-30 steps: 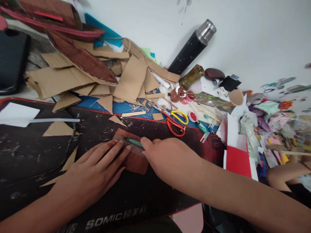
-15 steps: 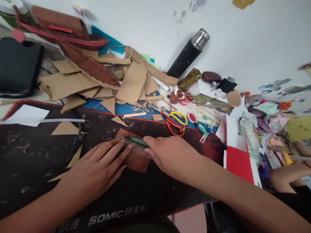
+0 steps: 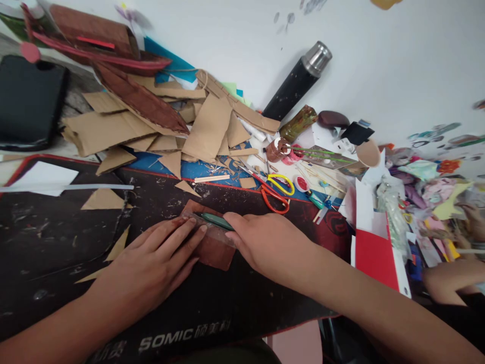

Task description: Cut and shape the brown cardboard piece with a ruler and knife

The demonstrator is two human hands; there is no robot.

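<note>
A brown painted piece of cardboard (image 3: 215,253) lies on the dark mat, with a clear, ruler-like strip (image 3: 219,234) across it. My left hand (image 3: 159,255) lies flat, its stretched fingers pressing down on the strip and the brown piece. In my right hand (image 3: 261,237) is a green-handled utility knife (image 3: 215,220), pointing left along the strip's far edge. Its tip is close to my left fingertips, and the blade is too small to make out. Beyond my right hand lie red and yellow scissors (image 3: 278,192).
Cardboard scraps (image 3: 206,129) pile up at the back beside a brown model boat (image 3: 106,55). A black thermos (image 3: 293,86) stands by the wall. To the right are a red and white box (image 3: 375,258) and another person's arm (image 3: 450,278). A dark mat (image 3: 265,308) covers the front.
The view has shifted slightly. Both hands, the knife and the brown piece stay almost in place. At the far right, the other person's hand has come into view among the coloured scraps.
</note>
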